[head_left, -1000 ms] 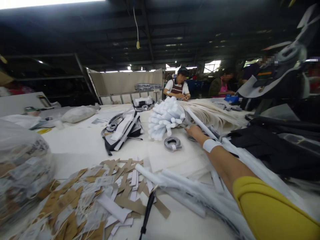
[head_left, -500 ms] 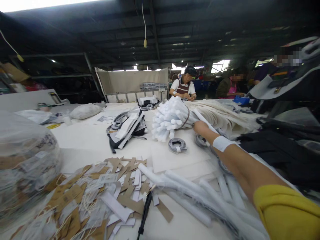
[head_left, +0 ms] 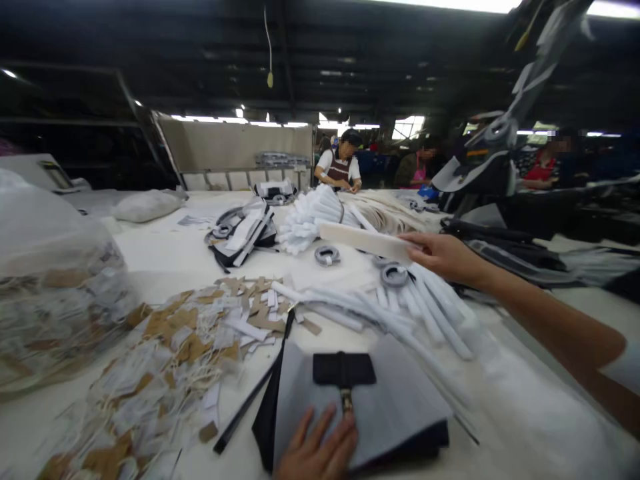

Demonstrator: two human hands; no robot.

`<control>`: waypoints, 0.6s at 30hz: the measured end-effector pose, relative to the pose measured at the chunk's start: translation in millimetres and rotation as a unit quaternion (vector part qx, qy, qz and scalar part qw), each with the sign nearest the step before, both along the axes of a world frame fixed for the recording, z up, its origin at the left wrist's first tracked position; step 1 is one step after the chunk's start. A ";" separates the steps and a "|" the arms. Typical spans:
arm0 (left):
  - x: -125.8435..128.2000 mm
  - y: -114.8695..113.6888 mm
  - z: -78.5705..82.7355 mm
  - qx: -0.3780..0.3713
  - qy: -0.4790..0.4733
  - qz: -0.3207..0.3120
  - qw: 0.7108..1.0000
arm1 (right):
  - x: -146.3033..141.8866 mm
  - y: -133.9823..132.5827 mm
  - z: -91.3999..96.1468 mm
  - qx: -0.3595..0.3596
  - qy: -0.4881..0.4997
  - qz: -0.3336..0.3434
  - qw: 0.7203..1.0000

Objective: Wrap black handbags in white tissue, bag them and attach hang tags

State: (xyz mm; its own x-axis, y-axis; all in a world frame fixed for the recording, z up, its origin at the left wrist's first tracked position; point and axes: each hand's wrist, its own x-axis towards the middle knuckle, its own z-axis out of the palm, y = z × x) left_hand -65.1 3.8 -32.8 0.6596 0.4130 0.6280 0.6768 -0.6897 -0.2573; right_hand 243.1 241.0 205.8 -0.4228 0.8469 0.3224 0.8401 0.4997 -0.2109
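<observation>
My right hand (head_left: 443, 253) is closed on one end of a long white padded strip (head_left: 365, 241), held above the table. My left hand (head_left: 316, 448) lies flat with spread fingers on a grey fabric panel (head_left: 395, 407) at the near edge; the panel carries a black patch with a small metal buckle (head_left: 344, 371). Several loose white strips (head_left: 400, 310) lie on the table between my hands. A bundle of white strips (head_left: 310, 223) lies farther back.
A heap of brown and white paper tags (head_left: 175, 353) covers the table's left side, next to a clear bag of tags (head_left: 47, 293). Grey tape rolls (head_left: 327, 255), black-and-white fabric pieces (head_left: 243, 237) and dark fabric (head_left: 500, 233) lie around. Other people (head_left: 341, 167) work at the far end.
My right hand has drawn back from the bundle with a white strip in it. My left hand and the grey panel have come into view at the near edge. The view tilted down.
</observation>
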 end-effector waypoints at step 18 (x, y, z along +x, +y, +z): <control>3.8 -28.8 7.3 -0.261 0.009 0.062 0.963 | -67.7 -177.5 -114.1 -0.118 -0.179 0.207 0.954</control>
State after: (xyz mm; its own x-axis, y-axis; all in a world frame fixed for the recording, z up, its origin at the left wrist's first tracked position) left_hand -61.3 -25.0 -25.5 0.5934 0.7465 0.3011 0.7616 -0.6418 0.0901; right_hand 175.4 63.5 91.7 -0.7846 0.6141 -0.0851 0.6199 0.7789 -0.0954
